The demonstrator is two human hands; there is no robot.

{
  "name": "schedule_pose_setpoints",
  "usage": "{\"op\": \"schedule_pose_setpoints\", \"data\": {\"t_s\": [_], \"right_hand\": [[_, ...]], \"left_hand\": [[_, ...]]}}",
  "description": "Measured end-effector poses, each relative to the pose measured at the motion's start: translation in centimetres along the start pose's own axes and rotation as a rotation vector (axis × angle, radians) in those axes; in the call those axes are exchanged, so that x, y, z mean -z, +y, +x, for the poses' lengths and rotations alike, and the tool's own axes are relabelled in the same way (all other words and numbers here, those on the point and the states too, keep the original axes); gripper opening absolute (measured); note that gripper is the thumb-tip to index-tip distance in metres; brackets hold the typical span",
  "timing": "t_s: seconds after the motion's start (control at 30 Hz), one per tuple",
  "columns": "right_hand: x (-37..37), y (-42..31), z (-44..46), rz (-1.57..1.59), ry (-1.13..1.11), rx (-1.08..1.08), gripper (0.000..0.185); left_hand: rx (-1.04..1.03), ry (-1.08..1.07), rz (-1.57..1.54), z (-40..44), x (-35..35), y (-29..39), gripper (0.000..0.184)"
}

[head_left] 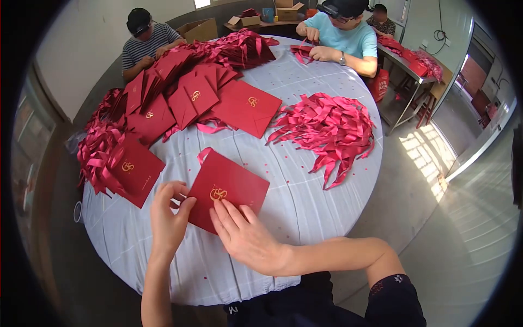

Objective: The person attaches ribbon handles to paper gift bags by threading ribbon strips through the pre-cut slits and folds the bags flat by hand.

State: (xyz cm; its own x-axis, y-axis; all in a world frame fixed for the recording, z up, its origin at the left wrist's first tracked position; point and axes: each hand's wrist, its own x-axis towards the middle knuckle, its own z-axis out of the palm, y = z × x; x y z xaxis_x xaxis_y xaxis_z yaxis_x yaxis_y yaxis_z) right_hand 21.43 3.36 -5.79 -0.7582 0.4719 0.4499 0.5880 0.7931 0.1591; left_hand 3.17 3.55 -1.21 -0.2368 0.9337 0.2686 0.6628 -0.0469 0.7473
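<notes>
A red paper gift bag (234, 177) with a gold emblem lies flat on the table before me, turned at an angle. A loop of pink-red ribbon (204, 155) sticks out at its upper left corner. My left hand (171, 210) is at the bag's left edge, fingers curled and thumb tip on the edge in a pinch. Flat on the front of the bag, just below the emblem, rests my right hand (242, 234) with its fingers stretched out. It covers the bag's lower part.
A round table (321, 212) with a pale cloth carries a big heap of red bags (196, 97) and a pile of loose ribbons (332, 128). Another red bag (136, 171) lies to my left. Across the table, two people (343, 38) (147, 43) work with their hands.
</notes>
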Motion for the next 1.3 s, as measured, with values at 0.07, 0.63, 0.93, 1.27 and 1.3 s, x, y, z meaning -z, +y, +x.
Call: {"op": "schedule_pose_setpoints", "data": {"t_s": [0.07, 0.63, 0.93, 1.27, 1.3], "right_hand": [[1.7, 1.2, 0.9, 0.509, 0.146, 0.000, 0.066], [4.1, 5.6, 3.2, 0.320, 0.456, -0.023, 0.017], [3.7, 6.8, 3.7, 0.459, 0.414, -0.017, 0.014], [5.3, 18.5, -1.2, 0.401, 0.440, -0.313, 0.013], [4.8, 20.5, -2.4, 0.251, 0.360, -0.392, 0.013]], "left_hand": [[-0.323, 0.099, 0.066, 0.2, 0.7, 1.5, 0.013], [-0.666, 0.086, 0.557, -1.3, 1.9, 6.0, 0.017], [-0.510, -0.065, 0.356, 0.5, 3.4, 5.7, 0.009], [-0.329, -0.056, -0.048, 0.9, 2.0, 2.6, 0.011], [-0.341, -0.045, -0.062, 0.8, 1.8, 2.2, 0.011]]}}
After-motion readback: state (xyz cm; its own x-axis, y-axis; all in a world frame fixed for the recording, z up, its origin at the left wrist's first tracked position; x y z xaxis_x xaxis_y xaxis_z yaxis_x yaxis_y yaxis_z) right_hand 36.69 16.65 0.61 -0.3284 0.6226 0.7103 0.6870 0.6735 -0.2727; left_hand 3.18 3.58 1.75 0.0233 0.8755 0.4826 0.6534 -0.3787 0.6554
